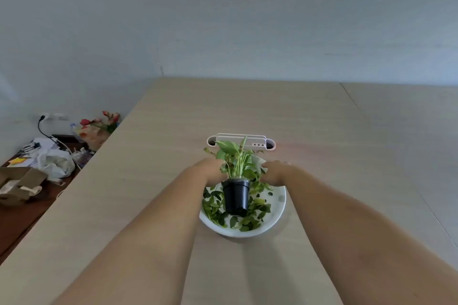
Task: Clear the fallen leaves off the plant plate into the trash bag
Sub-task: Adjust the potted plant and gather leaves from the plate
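A white plate (278,208) sits on the table in front of me, strewn with several fallen green leaves (213,208). In its middle stands a black pot (235,197) holding a green plant (235,156). My left hand (210,172) reaches in at the pot's left rim, and its fingertips are hidden behind the foliage. My right hand (276,171) is at the plant's right side, knuckles up, with its fingers curling into the leaves. Whether either hand grips the pot is hidden.
A white desk organiser (241,140) lies just beyond the plate. The light wooden table (148,181) stretches wide around it. Off the left edge, lower down, lie a white plastic bag (57,163), a brown paper bag (19,184), red flowers (99,124) and cables.
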The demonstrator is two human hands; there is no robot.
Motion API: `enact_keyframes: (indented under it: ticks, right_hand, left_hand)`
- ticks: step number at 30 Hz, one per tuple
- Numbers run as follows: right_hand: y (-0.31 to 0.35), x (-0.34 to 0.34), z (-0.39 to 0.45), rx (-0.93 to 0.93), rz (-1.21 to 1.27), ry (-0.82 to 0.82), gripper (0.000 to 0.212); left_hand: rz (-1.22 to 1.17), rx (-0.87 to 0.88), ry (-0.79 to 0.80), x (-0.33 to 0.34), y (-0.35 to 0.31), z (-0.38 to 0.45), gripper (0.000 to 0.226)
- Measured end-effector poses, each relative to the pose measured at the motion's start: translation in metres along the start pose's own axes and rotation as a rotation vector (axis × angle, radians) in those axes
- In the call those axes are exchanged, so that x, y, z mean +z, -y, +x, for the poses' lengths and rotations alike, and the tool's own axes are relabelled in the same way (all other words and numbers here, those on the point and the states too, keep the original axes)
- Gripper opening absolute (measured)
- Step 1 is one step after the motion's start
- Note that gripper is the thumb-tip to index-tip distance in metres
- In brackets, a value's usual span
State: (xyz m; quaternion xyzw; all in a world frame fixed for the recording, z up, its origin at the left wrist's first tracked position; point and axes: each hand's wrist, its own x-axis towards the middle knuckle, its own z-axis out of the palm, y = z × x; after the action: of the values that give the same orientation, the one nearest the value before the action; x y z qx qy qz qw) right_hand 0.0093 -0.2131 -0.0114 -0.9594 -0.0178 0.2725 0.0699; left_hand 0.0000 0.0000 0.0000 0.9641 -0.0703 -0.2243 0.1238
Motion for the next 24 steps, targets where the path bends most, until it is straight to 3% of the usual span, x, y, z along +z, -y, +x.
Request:
enact_keyframes:
  ticks: [8,12,24]
  right_hand:
    - [0.011,0.017,-0.008,0.007,0.026,0.095,0.062]
    - [0.013,0.026,-0.011,-0.016,0.110,0.123,0.059]
    - [0.015,0.060,0.011,0.053,0.729,0.112,0.037]
  left_hand:
    - [-0.176,-0.050,0.044,0.024,0.012,-0.001,0.061]
    - [-0.379,-0.095,0.048,0.036,0.016,0.003,0.061]
    - [-0.790,-0.203,0.013,0.082,0.028,0.017,0.049]
